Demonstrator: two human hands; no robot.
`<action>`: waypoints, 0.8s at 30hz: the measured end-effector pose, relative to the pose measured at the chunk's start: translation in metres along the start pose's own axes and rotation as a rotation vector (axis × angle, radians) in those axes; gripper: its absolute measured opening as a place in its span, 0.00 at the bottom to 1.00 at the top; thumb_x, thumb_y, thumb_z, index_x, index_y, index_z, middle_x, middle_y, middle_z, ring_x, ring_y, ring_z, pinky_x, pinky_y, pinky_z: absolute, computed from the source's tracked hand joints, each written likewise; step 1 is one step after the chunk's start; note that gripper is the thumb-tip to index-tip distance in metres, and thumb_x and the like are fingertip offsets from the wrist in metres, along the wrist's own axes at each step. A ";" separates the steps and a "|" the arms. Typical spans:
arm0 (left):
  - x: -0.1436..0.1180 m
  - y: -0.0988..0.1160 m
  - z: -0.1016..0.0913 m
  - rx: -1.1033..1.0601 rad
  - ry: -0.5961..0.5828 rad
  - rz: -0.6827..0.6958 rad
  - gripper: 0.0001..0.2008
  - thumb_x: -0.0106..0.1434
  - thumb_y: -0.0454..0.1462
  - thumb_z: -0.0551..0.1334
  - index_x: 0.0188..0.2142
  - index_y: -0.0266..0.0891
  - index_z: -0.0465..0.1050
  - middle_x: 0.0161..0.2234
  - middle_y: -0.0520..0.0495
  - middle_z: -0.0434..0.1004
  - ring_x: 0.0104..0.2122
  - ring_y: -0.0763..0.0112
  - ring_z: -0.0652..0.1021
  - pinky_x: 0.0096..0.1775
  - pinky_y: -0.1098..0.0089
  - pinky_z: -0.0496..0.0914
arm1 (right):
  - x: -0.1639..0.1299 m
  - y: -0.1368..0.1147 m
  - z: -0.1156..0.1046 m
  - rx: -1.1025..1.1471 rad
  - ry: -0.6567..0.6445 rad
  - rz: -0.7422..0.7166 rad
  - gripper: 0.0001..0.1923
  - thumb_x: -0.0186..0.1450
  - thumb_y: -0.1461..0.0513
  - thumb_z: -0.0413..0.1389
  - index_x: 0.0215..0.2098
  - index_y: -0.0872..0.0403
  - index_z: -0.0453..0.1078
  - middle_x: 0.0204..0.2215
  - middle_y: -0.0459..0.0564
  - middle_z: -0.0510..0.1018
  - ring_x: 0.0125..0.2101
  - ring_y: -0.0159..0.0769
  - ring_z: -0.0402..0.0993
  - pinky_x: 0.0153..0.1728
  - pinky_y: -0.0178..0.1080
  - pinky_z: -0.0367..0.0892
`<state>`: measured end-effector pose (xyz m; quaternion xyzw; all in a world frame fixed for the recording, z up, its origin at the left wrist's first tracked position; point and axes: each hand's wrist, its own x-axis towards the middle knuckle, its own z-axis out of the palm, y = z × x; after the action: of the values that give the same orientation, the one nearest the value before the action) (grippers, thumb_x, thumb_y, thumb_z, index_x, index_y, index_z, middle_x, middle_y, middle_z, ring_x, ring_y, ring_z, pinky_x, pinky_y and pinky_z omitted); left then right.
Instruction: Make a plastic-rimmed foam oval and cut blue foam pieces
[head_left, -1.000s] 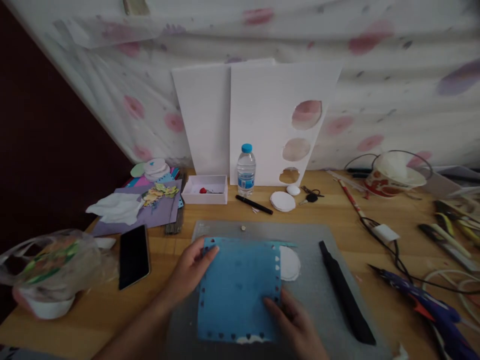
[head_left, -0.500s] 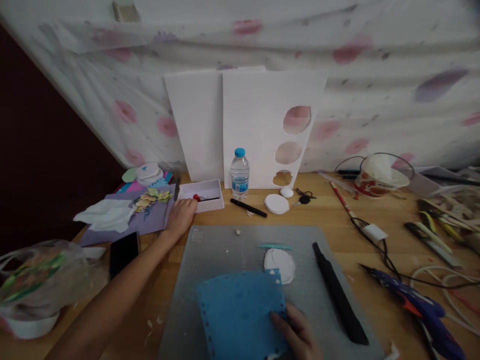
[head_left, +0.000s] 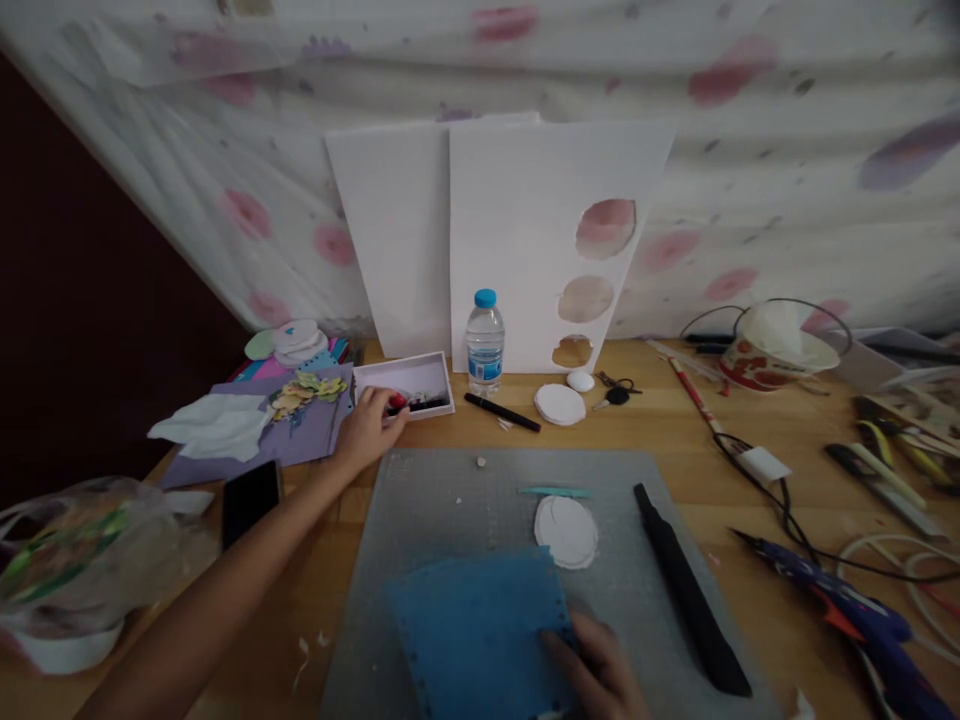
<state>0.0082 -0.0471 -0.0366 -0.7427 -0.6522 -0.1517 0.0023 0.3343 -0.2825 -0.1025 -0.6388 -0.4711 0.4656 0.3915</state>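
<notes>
My right hand (head_left: 600,660) grips the right edge of a blue sheet (head_left: 480,630) with small holes along its edges, thumb on top. The sheet is tilted above the grey cutting mat (head_left: 420,490). My left hand (head_left: 371,425) reaches over the near edge of a small white box (head_left: 446,380). Its fingers are curled in close at a small red item (head_left: 396,400), and what they hold is partly hidden. Dark small things (head_left: 429,405) lie in the box beside them. White paper discs (head_left: 568,532) and a teal tool (head_left: 555,492) rest on the mat.
A water bottle (head_left: 485,345) and black pen (head_left: 502,411) stand behind the mat. A black sheathed tool (head_left: 690,595) lies on its right side, a glue gun (head_left: 840,610) beyond. At left are a phone (head_left: 251,500) and plastic bag (head_left: 112,550). White boards (head_left: 510,250) lean behind.
My left hand has moved right and further over the box, its fingers now at the red item. My right hand still keeps the blue sheet. The view has shifted slightly.
</notes>
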 end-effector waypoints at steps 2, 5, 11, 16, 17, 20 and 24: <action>0.020 -0.004 -0.003 -0.013 -0.054 -0.064 0.16 0.70 0.41 0.52 0.49 0.33 0.69 0.47 0.38 0.73 0.46 0.60 0.75 0.48 0.60 0.70 | 0.000 -0.001 0.000 -0.016 -0.008 -0.032 0.30 0.55 0.37 0.57 0.41 0.50 0.80 0.41 0.54 0.82 0.44 0.49 0.77 0.47 0.42 0.72; 0.049 -0.013 -0.003 -0.033 -0.222 -0.112 0.13 0.68 0.41 0.57 0.48 0.35 0.70 0.46 0.42 0.74 0.44 0.63 0.76 0.46 0.57 0.72 | 0.000 0.001 0.000 -0.028 -0.023 -0.065 0.29 0.56 0.38 0.56 0.40 0.50 0.80 0.41 0.54 0.82 0.45 0.49 0.76 0.48 0.43 0.71; 0.080 -0.022 0.003 -0.045 -0.455 -0.152 0.16 0.66 0.40 0.60 0.51 0.36 0.69 0.49 0.42 0.72 0.44 0.62 0.76 0.43 0.58 0.74 | 0.001 0.007 0.002 -0.016 -0.045 -0.088 0.26 0.58 0.40 0.57 0.42 0.49 0.79 0.40 0.53 0.82 0.43 0.49 0.77 0.47 0.44 0.71; 0.076 -0.019 0.006 -0.057 -0.419 -0.113 0.16 0.67 0.40 0.60 0.51 0.36 0.68 0.50 0.42 0.72 0.45 0.62 0.76 0.45 0.56 0.73 | 0.001 0.008 0.004 -0.007 0.002 -0.066 0.27 0.57 0.39 0.57 0.41 0.49 0.79 0.41 0.54 0.82 0.44 0.49 0.77 0.47 0.44 0.71; 0.072 -0.018 0.006 -0.065 -0.404 -0.101 0.16 0.67 0.40 0.60 0.51 0.36 0.68 0.50 0.42 0.72 0.45 0.62 0.76 0.45 0.56 0.73 | 0.001 0.007 0.003 -0.012 0.009 -0.065 0.28 0.57 0.39 0.57 0.41 0.49 0.80 0.41 0.54 0.82 0.44 0.49 0.77 0.47 0.43 0.71; 0.059 -0.015 0.006 -0.091 -0.354 -0.070 0.15 0.67 0.40 0.60 0.50 0.36 0.69 0.49 0.42 0.72 0.44 0.63 0.76 0.44 0.57 0.73 | 0.000 0.005 0.003 -0.034 0.005 -0.067 0.29 0.56 0.38 0.56 0.41 0.50 0.80 0.42 0.54 0.82 0.44 0.49 0.77 0.48 0.44 0.71; 0.033 0.000 0.006 -0.096 -0.195 -0.061 0.17 0.62 0.35 0.64 0.50 0.34 0.68 0.47 0.42 0.73 0.45 0.61 0.76 0.46 0.58 0.72 | -0.003 0.005 0.001 -0.052 -0.007 -0.074 0.30 0.57 0.37 0.54 0.43 0.49 0.79 0.42 0.54 0.82 0.44 0.48 0.77 0.47 0.43 0.72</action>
<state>0.0124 -0.0142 -0.0348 -0.7329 -0.6637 -0.1098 -0.1015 0.3339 -0.2861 -0.1067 -0.6291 -0.5077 0.4408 0.3902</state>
